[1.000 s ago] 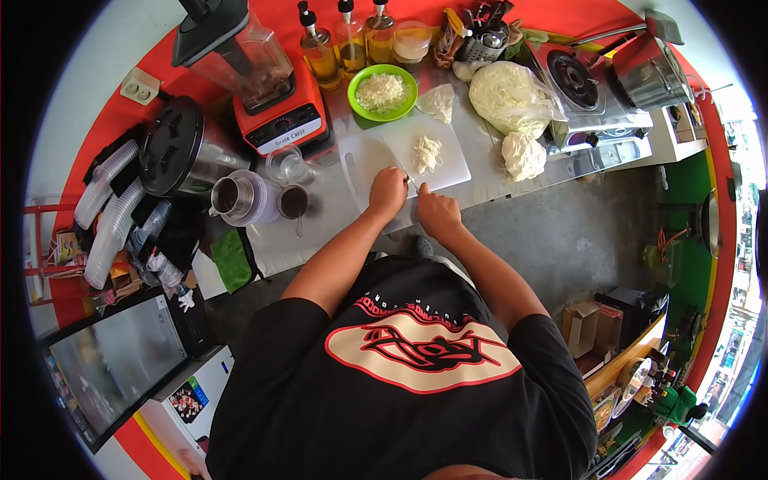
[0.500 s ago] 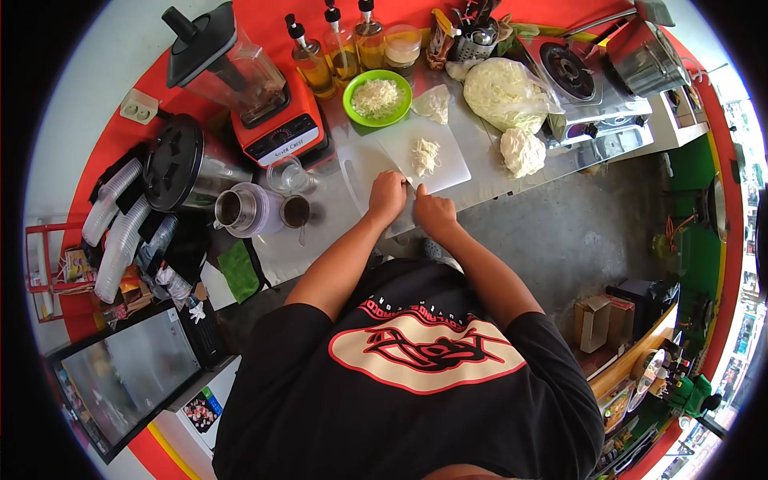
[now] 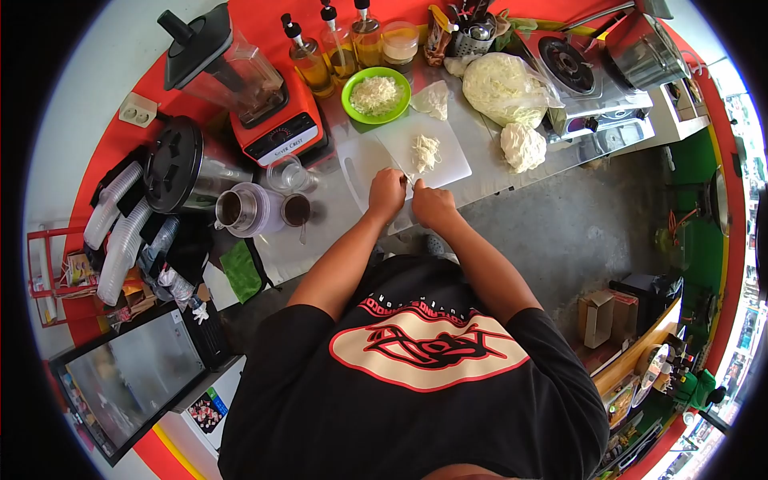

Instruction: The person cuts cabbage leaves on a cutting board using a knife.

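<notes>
My left hand [image 3: 388,194] is closed over the near edge of the white cutting board [image 3: 450,160]. Beside it my right hand [image 3: 434,206] is closed too, its fingertips almost touching the left. Between them shows a small pale piece [image 3: 410,179], pinched by both hands; its kind is too small to make out. Just beyond lies a little heap of whitish shreds [image 3: 426,152] on the board. Behind the board a green bowl [image 3: 347,98] holds more white shreds. Right of the board sits a white clump [image 3: 524,148], by a clear bag [image 3: 504,90] of pale shredded food.
A red blender [image 3: 280,132] stands left of the bowl, oil bottles [image 3: 310,68] behind. Cups and a purple container [image 3: 260,212] are at the table's left. A gas stove [image 3: 572,72] with a metal pot [image 3: 646,60] stands at right. A small clear bag [image 3: 432,100] lies behind the board.
Both hands stay near the board's front edge; the right hand has shifted slightly and sits closer to the left. The heap of shreds looks much the same.
</notes>
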Available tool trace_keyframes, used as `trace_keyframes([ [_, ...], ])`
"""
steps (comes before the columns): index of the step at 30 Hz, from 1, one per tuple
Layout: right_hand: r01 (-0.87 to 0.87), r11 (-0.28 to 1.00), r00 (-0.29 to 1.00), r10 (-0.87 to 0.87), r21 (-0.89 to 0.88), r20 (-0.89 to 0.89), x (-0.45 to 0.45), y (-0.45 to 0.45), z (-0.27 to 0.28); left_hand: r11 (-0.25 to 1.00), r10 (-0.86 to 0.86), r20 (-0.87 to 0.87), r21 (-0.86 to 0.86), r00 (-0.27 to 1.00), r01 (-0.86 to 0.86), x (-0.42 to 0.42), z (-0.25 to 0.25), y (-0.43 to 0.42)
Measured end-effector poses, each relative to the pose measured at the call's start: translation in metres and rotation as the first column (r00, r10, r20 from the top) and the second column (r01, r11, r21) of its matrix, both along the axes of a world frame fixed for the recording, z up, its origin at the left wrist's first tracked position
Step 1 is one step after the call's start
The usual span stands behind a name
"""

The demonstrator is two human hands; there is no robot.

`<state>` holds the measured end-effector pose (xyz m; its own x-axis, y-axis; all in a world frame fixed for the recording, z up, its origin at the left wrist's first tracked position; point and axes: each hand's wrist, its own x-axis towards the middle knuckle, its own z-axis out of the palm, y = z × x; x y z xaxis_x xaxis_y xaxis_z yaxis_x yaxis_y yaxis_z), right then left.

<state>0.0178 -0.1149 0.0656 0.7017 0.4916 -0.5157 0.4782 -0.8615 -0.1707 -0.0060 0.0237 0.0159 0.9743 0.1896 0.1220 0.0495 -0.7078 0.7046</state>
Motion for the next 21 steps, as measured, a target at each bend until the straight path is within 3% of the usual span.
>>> trace_keyframes([
  [5, 0.065, 0.998, 0.998, -0.065, 0.004, -0.003, -0.003, 0.000, -0.016, 0.998, 0.069, 0.003, -0.002, 0.998, -0.069, -0.004, 0.004, -0.002],
  [11, 0.010, 0.999, 0.998, -0.012, -0.034, -0.058, 0.000, 0.004, 0.011, 0.995, 0.077, -0.042, 0.071, 0.996, -0.074, -0.006, 0.009, -0.002],
  [13, 0.037, 0.999, 0.999, -0.038, -0.029, -0.030, -0.004, 0.004, -0.008, 0.989, 0.093, -0.025, 0.120, 0.995, -0.090, -0.007, 0.012, -0.003],
  [21, 0.019, 0.999, 0.998, -0.021, -0.037, -0.064, -0.002, 0.006, 0.006, 0.996, 0.087, -0.106, 0.035, 0.991, -0.083, -0.005, 0.000, -0.001],
])
